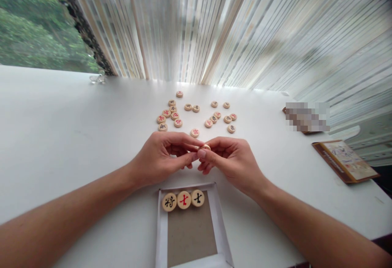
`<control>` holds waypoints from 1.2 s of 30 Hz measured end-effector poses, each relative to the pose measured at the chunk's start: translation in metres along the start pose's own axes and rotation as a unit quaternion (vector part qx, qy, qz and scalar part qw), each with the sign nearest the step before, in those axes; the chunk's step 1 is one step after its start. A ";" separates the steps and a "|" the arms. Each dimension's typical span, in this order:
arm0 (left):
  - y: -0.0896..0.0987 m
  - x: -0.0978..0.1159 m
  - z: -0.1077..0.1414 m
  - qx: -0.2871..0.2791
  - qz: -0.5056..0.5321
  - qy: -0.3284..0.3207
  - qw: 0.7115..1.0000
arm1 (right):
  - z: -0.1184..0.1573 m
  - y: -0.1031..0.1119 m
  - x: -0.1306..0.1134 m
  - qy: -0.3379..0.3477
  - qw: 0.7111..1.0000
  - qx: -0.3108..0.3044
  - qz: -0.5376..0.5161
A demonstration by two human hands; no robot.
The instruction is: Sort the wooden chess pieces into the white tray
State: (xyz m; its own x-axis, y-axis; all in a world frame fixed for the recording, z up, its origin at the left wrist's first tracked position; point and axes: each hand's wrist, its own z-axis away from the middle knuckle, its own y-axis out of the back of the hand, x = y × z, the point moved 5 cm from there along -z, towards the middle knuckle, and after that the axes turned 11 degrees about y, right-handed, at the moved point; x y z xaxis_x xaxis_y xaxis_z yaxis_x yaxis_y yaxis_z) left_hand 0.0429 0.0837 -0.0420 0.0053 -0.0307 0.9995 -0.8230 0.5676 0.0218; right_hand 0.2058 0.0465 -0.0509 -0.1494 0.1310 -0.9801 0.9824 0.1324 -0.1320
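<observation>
My left hand (167, 156) and my right hand (229, 160) meet above the white table, with a small round wooden piece (207, 147) pinched between their fingertips. Below them lies a shallow white box (219, 227) with a grey-brown bottom. Along its far edge sit three round pieces in a row: one with a black character (169, 202), one with a red character (184, 200) and another with a black character (197, 198). Beyond my hands several more pieces lie scattered, among them a red-marked one (194, 133) close to my fingers.
On the right side of the white table (76, 133) rest a brown-edged booklet or box (347, 160) and a second, blurred-out item (306, 118). Striped curtains (183, 27) hang behind the table. A small clear object (97, 79) is by the window at the left.
</observation>
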 end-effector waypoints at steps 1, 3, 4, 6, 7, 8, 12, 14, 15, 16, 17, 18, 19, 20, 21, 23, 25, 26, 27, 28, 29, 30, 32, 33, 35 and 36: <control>0.000 0.000 0.000 0.003 0.000 0.001 1.000 | 0.001 0.000 -0.001 0.008 1.000 0.001 0.008; 0.000 0.001 0.000 0.005 0.000 0.002 1.000 | 0.002 -0.001 -0.003 0.021 1.000 0.000 0.023; 0.000 0.001 0.000 0.006 0.000 0.002 1.000 | 0.002 -0.001 -0.003 0.026 0.999 -0.001 0.028; 0.001 0.001 0.000 0.005 0.000 0.003 1.000 | 0.003 -0.001 -0.004 0.034 0.999 -0.006 0.031; 0.001 0.001 0.000 0.004 0.000 0.004 1.000 | 0.003 0.000 -0.004 0.036 0.999 -0.009 0.031; 0.001 0.000 0.000 0.003 0.000 0.005 1.000 | 0.003 0.000 -0.004 0.037 0.999 -0.012 0.031; 0.001 0.000 0.000 0.005 0.000 0.010 1.000 | 0.003 -0.001 -0.005 0.038 0.998 -0.023 0.037; 0.001 0.000 0.000 0.007 0.001 0.011 1.000 | 0.003 -0.002 -0.007 0.042 0.998 -0.030 0.039; 0.001 0.000 0.000 0.006 0.003 0.010 1.000 | 0.003 -0.003 -0.007 0.044 0.998 -0.032 0.041; 0.001 0.001 0.000 0.005 0.005 0.008 1.000 | 0.003 -0.003 -0.008 0.046 0.997 -0.034 0.043; 0.001 0.000 0.000 0.005 0.008 0.009 1.000 | 0.003 -0.003 -0.008 0.047 0.997 -0.036 0.045; 0.001 0.000 0.000 0.005 0.010 0.012 1.000 | 0.003 -0.003 -0.008 0.048 0.997 -0.035 0.047; 0.002 -0.001 0.000 0.006 0.013 0.017 1.000 | 0.003 -0.003 -0.008 0.050 0.997 -0.034 0.047; 0.002 -0.001 -0.001 0.007 0.015 0.023 1.000 | 0.003 -0.002 -0.008 0.053 0.997 -0.032 0.046; 0.003 -0.002 -0.001 0.009 0.019 0.028 0.999 | 0.002 -0.001 -0.008 0.058 0.997 -0.031 0.043; 0.005 -0.004 -0.002 0.012 0.026 0.035 0.999 | 0.001 -0.001 -0.008 0.068 0.996 -0.033 0.039; 0.006 -0.005 -0.002 0.018 0.030 0.039 0.999 | 0.000 -0.001 -0.008 0.074 0.996 -0.038 0.046; 0.007 -0.005 -0.002 0.022 0.030 0.039 0.999 | 0.000 -0.001 -0.008 0.076 0.995 -0.040 0.053; 0.007 -0.005 -0.002 0.024 0.031 0.036 0.999 | 0.000 -0.001 -0.008 0.080 0.994 -0.040 0.061; 0.007 -0.004 -0.002 0.025 0.032 0.033 0.999 | 0.000 -0.001 -0.008 0.085 0.993 -0.038 0.070; 0.007 -0.004 -0.002 0.026 0.034 0.029 0.999 | 0.000 0.000 -0.008 0.093 0.992 -0.036 0.078; 0.006 -0.004 -0.003 0.027 0.036 0.026 0.999 | 0.000 0.000 -0.007 0.104 0.990 -0.031 0.086; 0.006 -0.003 -0.003 0.030 0.039 0.022 0.999 | 0.000 0.003 -0.007 0.128 0.986 -0.015 0.101; 0.006 -0.002 -0.003 0.031 0.039 0.021 0.999 | 0.001 0.005 -0.006 0.139 0.984 -0.008 0.109; 0.006 -0.001 -0.003 0.033 0.038 0.018 0.999 | 0.001 0.007 -0.006 0.156 0.980 0.003 0.122; 0.006 -0.001 -0.003 0.035 0.037 0.017 0.999 | 0.001 0.009 -0.006 0.162 0.979 0.006 0.127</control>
State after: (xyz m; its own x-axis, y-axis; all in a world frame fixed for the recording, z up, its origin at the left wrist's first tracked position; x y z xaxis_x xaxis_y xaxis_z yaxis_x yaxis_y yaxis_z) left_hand 0.0398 0.0893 -0.0428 -0.0385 0.0382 0.9985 -0.8600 0.5075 -0.0526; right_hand 0.2152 0.0458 -0.0465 0.0736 0.4630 -0.8833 0.9933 0.0447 0.1062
